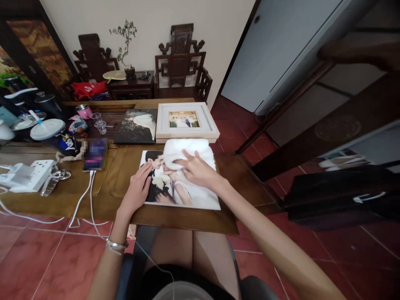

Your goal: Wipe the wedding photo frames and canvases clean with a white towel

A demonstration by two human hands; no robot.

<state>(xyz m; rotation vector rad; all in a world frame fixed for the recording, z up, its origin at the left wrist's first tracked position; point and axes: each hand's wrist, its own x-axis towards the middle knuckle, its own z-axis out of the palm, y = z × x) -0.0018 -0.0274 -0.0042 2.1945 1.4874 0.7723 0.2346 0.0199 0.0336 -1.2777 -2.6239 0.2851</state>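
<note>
A large wedding photo print [187,196] lies flat near the front edge of a low wooden table [118,179]. My left hand [137,189] rests flat on the print's left edge, fingers stretched out. My right hand [195,168] presses a white folded cloth [187,150] onto the upper part of the print, fingers spread over the cloth.
Behind the print lie a white framed photo [186,121] and a dark photo print [137,125]. To the left are a phone [94,155] on a white cable, a power strip [31,175], cups and kitchen items. Carved wooden chairs [181,62] stand at the wall; red tile floor around.
</note>
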